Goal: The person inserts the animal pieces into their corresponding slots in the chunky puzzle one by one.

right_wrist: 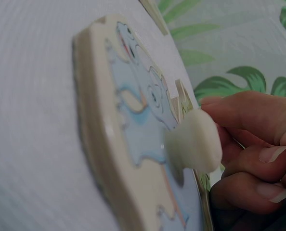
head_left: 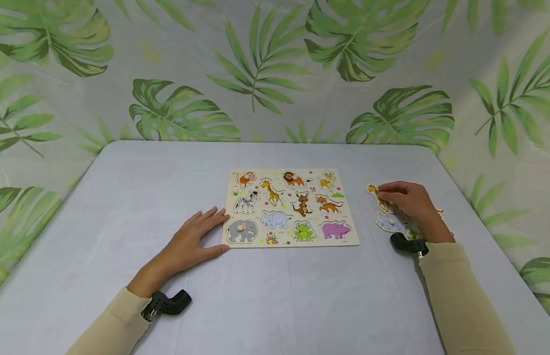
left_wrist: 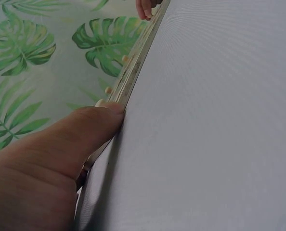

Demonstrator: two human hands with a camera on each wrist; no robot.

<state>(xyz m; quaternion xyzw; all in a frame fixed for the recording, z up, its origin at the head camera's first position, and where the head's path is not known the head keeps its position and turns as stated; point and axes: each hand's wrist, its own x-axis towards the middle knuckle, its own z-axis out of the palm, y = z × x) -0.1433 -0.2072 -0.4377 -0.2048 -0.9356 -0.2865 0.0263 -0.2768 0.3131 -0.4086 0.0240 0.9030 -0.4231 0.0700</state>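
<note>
A wooden animal puzzle board [head_left: 285, 239] lies flat on the table. My left hand [head_left: 190, 241] rests at its left edge with fingers extended, the thumb [left_wrist: 102, 118] touching the near left corner. To the right of the board, my right hand [head_left: 410, 199] pinches at the giraffe puzzle piece [head_left: 381, 199] with thumb and index finger; the fingers hide the grip point. Just nearer lies a blue-grey rhino piece [head_left: 387, 223] with a round knob [right_wrist: 201, 142]. Beneath the right hand, a green piece [head_left: 412, 233] shows only in part.
Knobbed pieces such as the elephant [head_left: 242, 231], the lion [head_left: 294, 178] and the monkey [head_left: 245, 178] sit in the board. A white cloth [head_left: 275, 296] covers the table. Leaf-patterned fabric [head_left: 266, 64] hangs behind and at the sides.
</note>
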